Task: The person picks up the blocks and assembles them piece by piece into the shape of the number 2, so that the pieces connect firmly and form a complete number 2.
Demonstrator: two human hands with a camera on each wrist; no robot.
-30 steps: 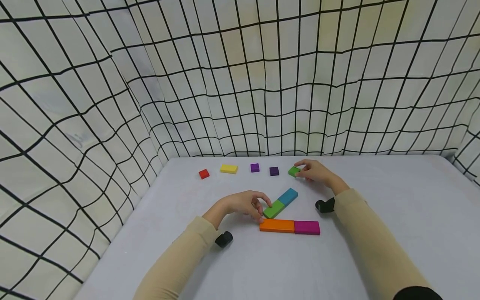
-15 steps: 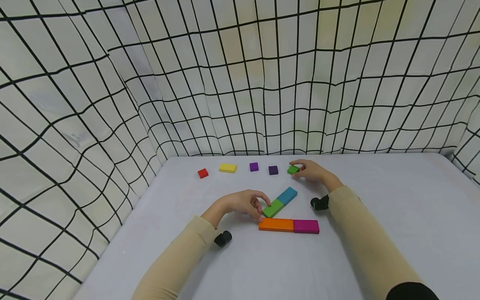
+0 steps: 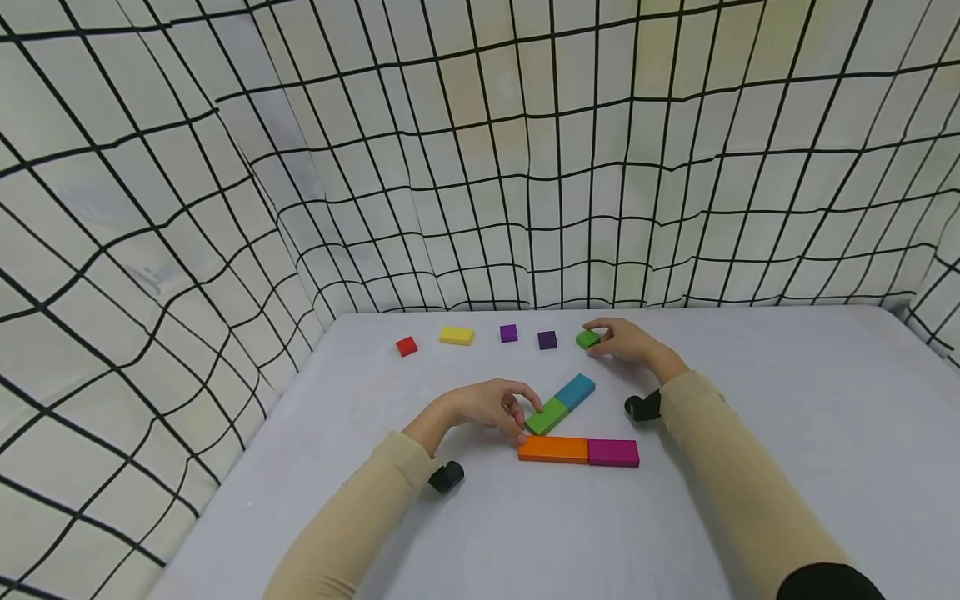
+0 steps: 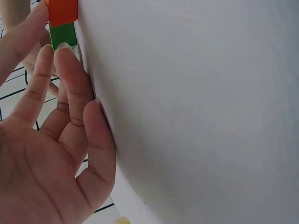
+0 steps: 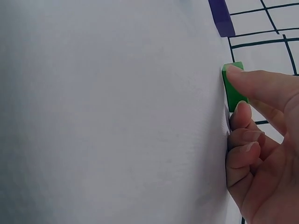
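Away on the right of the row, my right hand pinches a small green block between thumb and fingers, low at the white table. My left hand rests by two block pairs, fingers loosely bent. Its thumb touches the left end of an orange block; its fingertips touch a longer light green block. A magenta block adjoins the orange one end to end. The light green block meets a blue block, forming a slanted bar. In the left wrist view, the orange block partly covers the green one.
Along the table's far side lie a red block, a yellow block, a purple block and a dark purple block. A black-lined net with pale cloth behind it rises at the back and left.
The right wrist has shifted slightly left, then a little back right, while the hand stays at the small green block. My left hand and the other blocks stay put.
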